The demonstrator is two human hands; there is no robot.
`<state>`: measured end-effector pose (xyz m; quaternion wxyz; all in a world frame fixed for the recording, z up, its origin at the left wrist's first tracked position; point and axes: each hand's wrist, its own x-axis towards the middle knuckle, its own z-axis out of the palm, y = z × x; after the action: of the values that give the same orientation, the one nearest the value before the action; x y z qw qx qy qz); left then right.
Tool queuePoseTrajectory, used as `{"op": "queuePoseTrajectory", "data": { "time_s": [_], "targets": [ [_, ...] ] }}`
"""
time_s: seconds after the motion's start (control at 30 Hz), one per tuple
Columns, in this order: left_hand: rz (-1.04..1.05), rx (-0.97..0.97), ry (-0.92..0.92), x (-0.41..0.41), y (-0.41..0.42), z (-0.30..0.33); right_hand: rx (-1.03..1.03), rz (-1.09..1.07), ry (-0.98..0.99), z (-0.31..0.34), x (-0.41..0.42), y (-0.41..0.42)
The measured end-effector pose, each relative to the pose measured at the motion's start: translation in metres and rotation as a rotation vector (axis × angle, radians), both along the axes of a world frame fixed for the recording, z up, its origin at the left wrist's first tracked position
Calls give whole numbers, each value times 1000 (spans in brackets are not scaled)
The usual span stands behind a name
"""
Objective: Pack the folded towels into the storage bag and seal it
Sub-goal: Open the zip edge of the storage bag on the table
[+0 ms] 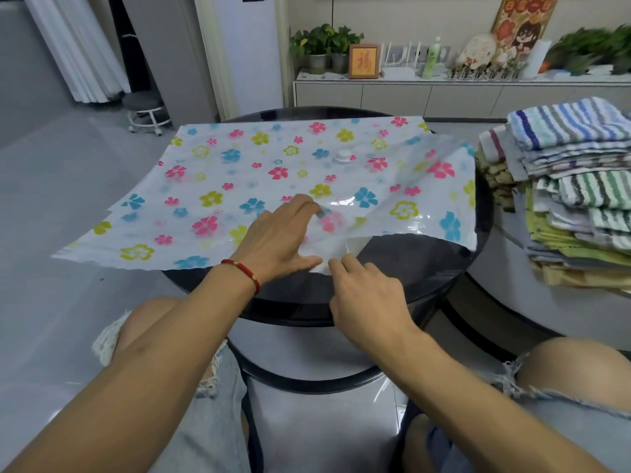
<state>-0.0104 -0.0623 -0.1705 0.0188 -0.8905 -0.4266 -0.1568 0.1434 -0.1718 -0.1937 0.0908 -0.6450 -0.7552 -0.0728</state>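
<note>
One storage bag (259,172) lies flat and empty across the round dark surface (409,268) in the middle of the frame, its flowered plastic overhanging the rim at lower left. It looks thin, light, limp and slick; it would likely slide on the glossy top and crumple rather than hold a shape. Its long axis runs from lower left to upper right, with the white valve cap (345,155) toward the far side and what appears to be the open mouth along the near edge, facing the person. The left hand (283,233) presses flat with spread fingers on the near part of the bag. The right hand (365,295) pinches the near edge just beside it, probably to part the layers. That edge seems the best place to grip. The folded towels (566,186) sit stacked at the right of the frame, well apart from the bag, soft and bulky.
</note>
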Motion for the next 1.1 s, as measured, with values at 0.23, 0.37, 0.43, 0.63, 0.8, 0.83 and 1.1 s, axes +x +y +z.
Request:
{"op": "queuePoseTrajectory", "data": {
  "time_s": [0.23,0.37,0.43,0.63,0.8,0.83,1.1],
  "targets": [
    [42,60,73,0,-1,0,88,-18,33,19,22,25],
    [52,136,151,-5,-3,2,128,52,-109,22,47,40],
    [12,146,170,-2,-2,3,109,70,-73,17,54,45],
    [-182,244,342,40,15,15,155,14,73,10,52,45],
    [59,263,294,44,53,41,-10,-210,225,3,47,19],
    [105,244,249,42,59,45,-42,-227,274,4,45,15],
    [-49,365,267,27,33,35,90,-116,83,38,59,35]
  ]
}}
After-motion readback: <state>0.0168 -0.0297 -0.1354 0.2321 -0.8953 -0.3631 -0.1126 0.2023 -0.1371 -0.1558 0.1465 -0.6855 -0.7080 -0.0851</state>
